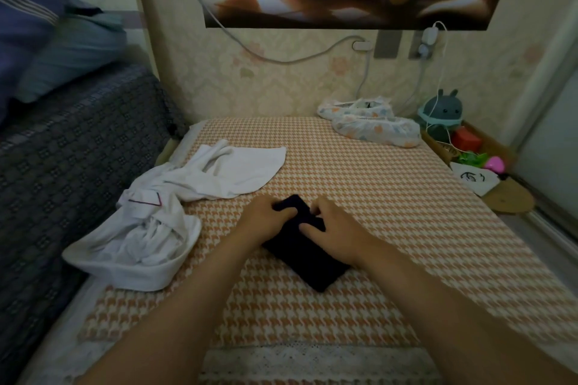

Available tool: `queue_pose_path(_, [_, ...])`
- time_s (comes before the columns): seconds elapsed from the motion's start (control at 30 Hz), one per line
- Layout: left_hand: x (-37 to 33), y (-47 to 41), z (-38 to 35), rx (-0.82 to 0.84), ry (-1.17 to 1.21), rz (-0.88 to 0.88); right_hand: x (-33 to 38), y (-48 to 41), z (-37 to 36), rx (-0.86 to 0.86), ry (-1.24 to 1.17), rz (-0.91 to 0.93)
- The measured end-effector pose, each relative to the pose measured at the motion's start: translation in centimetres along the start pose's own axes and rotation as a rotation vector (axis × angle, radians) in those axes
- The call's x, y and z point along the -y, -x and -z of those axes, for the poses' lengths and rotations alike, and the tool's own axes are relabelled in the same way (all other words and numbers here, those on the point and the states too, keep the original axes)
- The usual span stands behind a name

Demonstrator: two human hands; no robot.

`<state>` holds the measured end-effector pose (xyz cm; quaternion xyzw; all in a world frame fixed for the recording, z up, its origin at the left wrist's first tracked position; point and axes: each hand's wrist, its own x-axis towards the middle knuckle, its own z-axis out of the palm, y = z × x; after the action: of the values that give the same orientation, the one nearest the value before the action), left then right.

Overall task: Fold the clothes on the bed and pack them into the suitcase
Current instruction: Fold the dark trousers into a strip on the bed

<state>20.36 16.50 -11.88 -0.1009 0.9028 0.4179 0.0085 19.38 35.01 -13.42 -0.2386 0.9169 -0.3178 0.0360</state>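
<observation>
So the dark garment (312, 262) is down to a small narrow rectangle, lying slantwise in the middle of the bed (406, 228) right in front of me. My left hand (269, 223) and right hand (333, 233) sit close together on its far end, fingers curled into the cloth, so I reckon I'm on the last fold or just tidying it. Next it'd need lifting without springing open. The white clothes (156, 228) lie crumpled just to the left, not folded yet. Can't see the suitcase anywhere, so no clue where it goes
</observation>
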Motion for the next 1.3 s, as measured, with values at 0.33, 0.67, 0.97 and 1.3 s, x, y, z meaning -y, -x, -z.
queue_pose_path(0.33, [-1.9,2.2,-0.9,-0.094,0.215,-0.339,-0.4,1.7,1.6,0.077,-0.571,0.007])
queue_pose_path(0.67, [-10.1,1.1,-10.6,-0.176,-0.02,-0.444,-8.8,4.3,10.6,-0.268,-0.435,-0.283])
queue_pose_path(0.97, [-18.2,0.3,-22.8,0.287,-0.11,-0.533,-20.5,7.8,16.8,-0.534,-0.44,-0.461])
queue_pose_path(1.3, [-18.2,1.6,-27.6,0.137,-0.379,-0.495,-24.2,7.0,18.4,-0.3,0.044,-0.48])
